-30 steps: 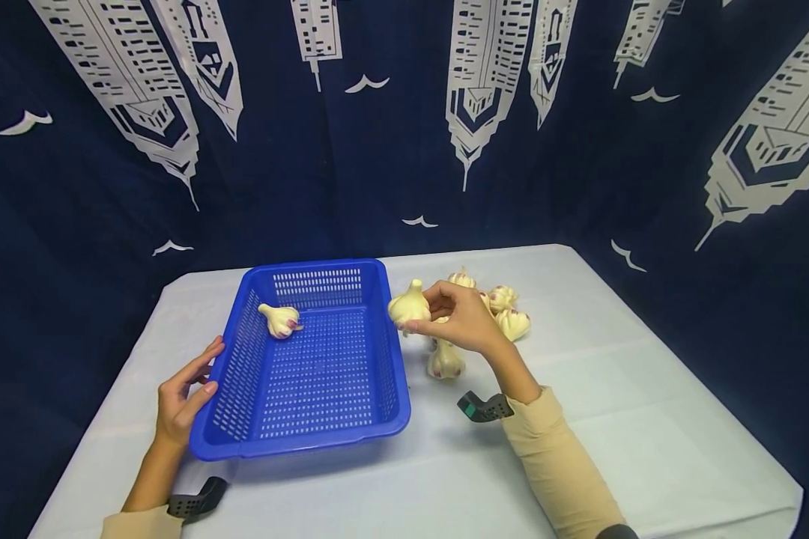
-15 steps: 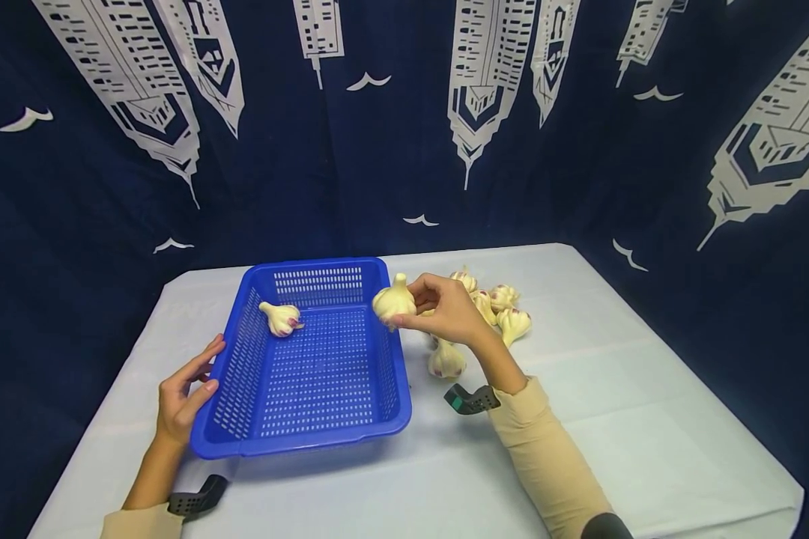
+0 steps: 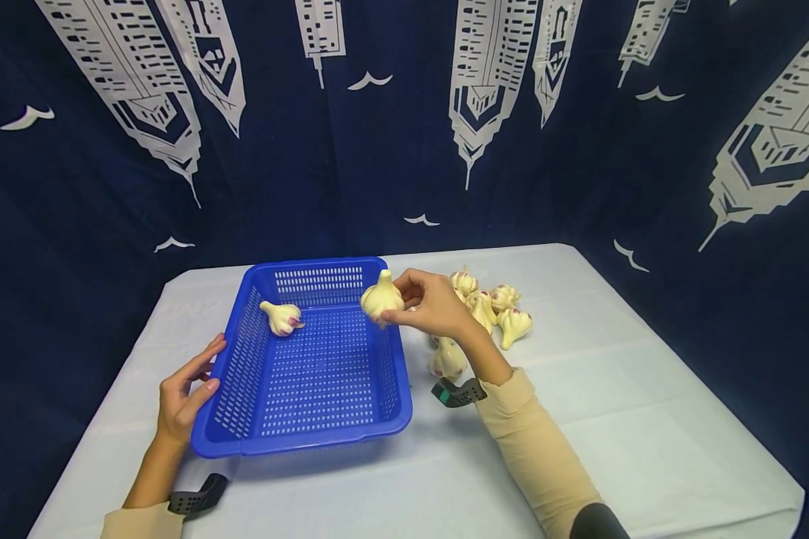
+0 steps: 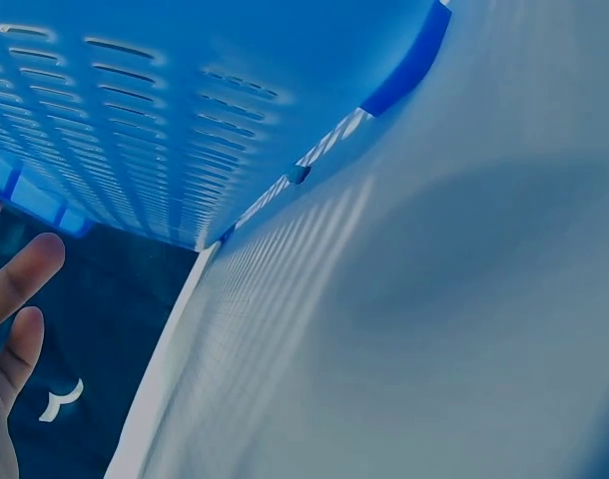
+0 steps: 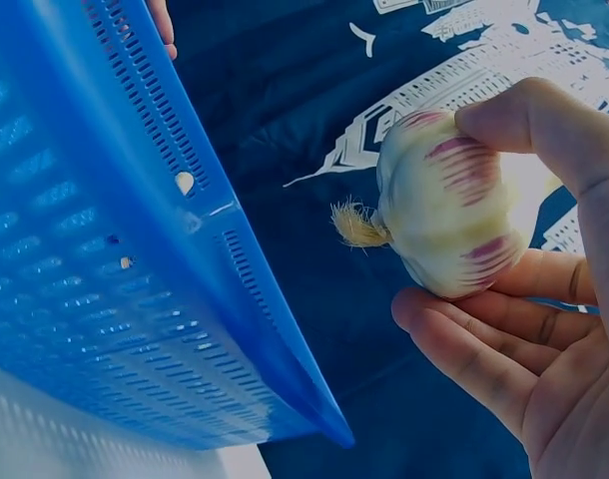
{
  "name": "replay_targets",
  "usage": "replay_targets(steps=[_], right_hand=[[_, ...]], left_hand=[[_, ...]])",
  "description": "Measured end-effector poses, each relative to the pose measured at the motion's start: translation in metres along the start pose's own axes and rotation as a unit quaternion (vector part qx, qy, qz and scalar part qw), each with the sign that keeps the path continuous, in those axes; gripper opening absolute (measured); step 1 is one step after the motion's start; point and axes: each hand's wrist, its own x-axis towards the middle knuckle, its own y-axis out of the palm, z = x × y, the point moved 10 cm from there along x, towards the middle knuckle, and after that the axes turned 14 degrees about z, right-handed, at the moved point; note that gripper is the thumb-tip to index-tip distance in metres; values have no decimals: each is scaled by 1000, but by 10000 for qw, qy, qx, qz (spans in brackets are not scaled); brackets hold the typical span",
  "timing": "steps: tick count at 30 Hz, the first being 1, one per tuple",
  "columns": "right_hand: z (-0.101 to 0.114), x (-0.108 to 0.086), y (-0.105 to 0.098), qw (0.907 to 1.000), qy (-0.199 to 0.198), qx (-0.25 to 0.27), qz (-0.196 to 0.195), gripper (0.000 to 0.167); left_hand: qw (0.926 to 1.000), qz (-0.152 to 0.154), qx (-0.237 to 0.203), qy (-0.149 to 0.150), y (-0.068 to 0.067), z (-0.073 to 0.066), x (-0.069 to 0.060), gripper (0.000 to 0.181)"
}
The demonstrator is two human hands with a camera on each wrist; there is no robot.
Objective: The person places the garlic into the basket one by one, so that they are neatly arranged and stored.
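My right hand (image 3: 433, 303) pinches a garlic bulb (image 3: 381, 298) between thumb and fingers, above the right rim of a blue plastic basket (image 3: 404, 404). In the right wrist view, the held garlic bulb (image 5: 454, 205) has purple streaks and a tuft of roots facing the basket. At the basket's left side, my left hand (image 3: 178, 400) holds the rim, with thumb and fingertips against it. The left wrist view shows some fingers (image 4: 25, 274) free of the basket wall (image 4: 285, 60). Inside the basket, near its left wall, lies another garlic bulb (image 3: 283, 320).
Several garlic bulbs lie in a loose group right of the basket, including one bulb (image 3: 514, 326) at the right and one nearer bulb (image 3: 448, 359). A white cloth covers the table (image 3: 620, 419). Behind it hangs a dark blue printed curtain (image 3: 377, 165).
My right hand has moved left with the garlic bulb, from just outside the basket's right rim to over it. The left hand and basket have hardly moved.
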Motion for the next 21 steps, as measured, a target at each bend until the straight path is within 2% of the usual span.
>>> replay_targets(steps=[3, 10, 17, 21], right_hand=[[3, 5, 2, 10000, -4, 20, 61, 37], [9, 16, 6, 9999, -8, -16, 147, 43], [17, 26, 9, 9997, -74, -182, 176, 44], [19, 32, 11, 9994, -32, -189, 280, 43]], left_hand=[[9999, 22, 0, -107, 0, 2, 0, 50], [9999, -15, -50, 94, -1, -2, 0, 50], [10000, 34, -13, -66, 0, 0, 0, 50], [10000, 16, -32, 23, 0, -1, 0, 50]])
